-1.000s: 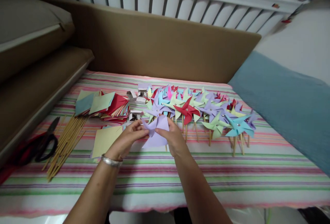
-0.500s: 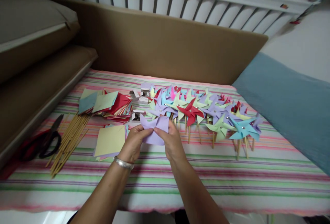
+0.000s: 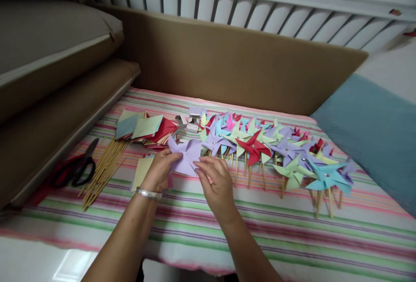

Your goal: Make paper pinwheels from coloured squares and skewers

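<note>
A purple paper pinwheel, its corners partly folded in, is held above the striped cloth. My left hand, with a silver bangle at the wrist, pinches its left side, thumb on top. At its lower right edge, the thumb and fingertips of my right hand close on the paper; the exact grip is partly hidden. A pale yellow paper sheet lies behind my left hand. Just beyond the held paper stand small open boxes.
Finished pinwheels on sticks crowd the right. Stacked coloured paper, wooden sticks and black-handled scissors lie to the left. Brown cushions border the left side, a brown panel the back.
My right hand has shifted from the paper's middle to its lower right edge. The paper has turned and shows more pointed blades. The view has swung slightly left.
</note>
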The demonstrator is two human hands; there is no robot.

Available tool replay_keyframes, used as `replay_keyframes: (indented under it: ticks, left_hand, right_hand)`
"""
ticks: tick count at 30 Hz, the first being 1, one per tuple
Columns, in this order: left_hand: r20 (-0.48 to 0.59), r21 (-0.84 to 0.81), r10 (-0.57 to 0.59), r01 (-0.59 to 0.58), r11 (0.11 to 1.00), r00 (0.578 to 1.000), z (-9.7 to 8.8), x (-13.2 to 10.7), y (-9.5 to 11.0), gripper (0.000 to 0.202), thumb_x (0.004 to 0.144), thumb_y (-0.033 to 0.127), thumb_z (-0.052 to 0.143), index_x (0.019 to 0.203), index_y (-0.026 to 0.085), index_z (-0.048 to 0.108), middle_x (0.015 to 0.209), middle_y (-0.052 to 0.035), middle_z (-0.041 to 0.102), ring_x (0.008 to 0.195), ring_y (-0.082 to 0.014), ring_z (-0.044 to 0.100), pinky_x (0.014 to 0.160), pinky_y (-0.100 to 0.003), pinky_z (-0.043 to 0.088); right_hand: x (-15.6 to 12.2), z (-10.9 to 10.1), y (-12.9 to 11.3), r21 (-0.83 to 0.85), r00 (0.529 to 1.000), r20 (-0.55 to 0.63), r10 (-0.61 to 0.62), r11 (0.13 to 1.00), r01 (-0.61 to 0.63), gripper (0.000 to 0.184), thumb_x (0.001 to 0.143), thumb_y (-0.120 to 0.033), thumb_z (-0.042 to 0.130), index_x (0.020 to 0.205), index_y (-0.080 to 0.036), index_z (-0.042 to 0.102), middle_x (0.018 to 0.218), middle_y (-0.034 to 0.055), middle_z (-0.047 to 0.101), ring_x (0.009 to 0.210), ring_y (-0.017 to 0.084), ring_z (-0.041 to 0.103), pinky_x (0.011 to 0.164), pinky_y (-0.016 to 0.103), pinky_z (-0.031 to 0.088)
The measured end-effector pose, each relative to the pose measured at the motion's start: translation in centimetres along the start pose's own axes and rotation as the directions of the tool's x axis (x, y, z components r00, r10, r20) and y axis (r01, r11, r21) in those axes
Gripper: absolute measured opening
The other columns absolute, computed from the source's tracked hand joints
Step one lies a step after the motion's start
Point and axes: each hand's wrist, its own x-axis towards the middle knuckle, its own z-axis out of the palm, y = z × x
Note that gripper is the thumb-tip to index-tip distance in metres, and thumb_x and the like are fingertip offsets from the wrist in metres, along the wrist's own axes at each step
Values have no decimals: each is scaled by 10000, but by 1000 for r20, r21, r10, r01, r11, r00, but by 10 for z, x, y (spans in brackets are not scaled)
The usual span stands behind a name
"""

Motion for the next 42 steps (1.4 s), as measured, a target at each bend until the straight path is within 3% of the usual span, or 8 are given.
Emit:
replay_keyframes:
  ticks: [5, 19, 26, 33, 42]
  left_hand:
    - [47, -1, -23, 23, 1000, 999, -3, -2, 3, 213, 496, 153, 724, 693, 95, 666, 566, -35, 671, 477, -127, 575, 513, -231, 439]
    - [101, 37, -20, 17, 999, 995, -9, 2, 1, 190, 527, 169, 720, 689, 89, 663, 598, -45, 676, 500, -128, 576, 523, -232, 437]
    - [104, 139, -1, -14, 990, 995, 0, 0, -4, 210, 498, 174, 722, 691, 101, 687, 597, -42, 674, 501, -132, 560, 528, -237, 414]
    - [226, 265, 16, -77, 961, 974, 3, 0, -21, 173, 553, 215, 719, 707, 137, 706, 644, -26, 674, 529, -114, 543, 535, -217, 388]
    - [269, 306, -13, -73, 949, 963, 6, -2, -23, 177, 559, 222, 712, 713, 135, 703, 612, -12, 650, 522, -106, 521, 541, -215, 365]
  right_hand:
    - [-1, 7, 5, -148, 995, 66, -69, 986, 78, 220, 825, -161, 530, 952, -276, 668, 1164, 63, 564, 1185, 243, 404, 959, 460, 380]
    - [-2, 5, 6, -87, 982, 168, -87, 991, 102, 216, 811, -113, 496, 889, -243, 651, 1282, 63, 483, 1270, 251, 315, 993, 477, 340]
    - [1, 2, 5, -8, 993, 115, 7, 1000, -6, 118, 802, -190, 558, 806, -248, 661, 1311, 52, 473, 1285, 254, 301, 1007, 486, 314]
    - [2, 2, 5, -11, 987, 26, 161, 987, -161, 69, 771, -232, 597, 737, -231, 657, 1346, 66, 446, 1303, 275, 271, 1015, 517, 275]
    - [3, 2, 9, -34, 981, 12, 194, 980, -194, 69, 763, -216, 597, 722, -222, 651, 1318, 65, 476, 1298, 269, 278, 1030, 498, 262]
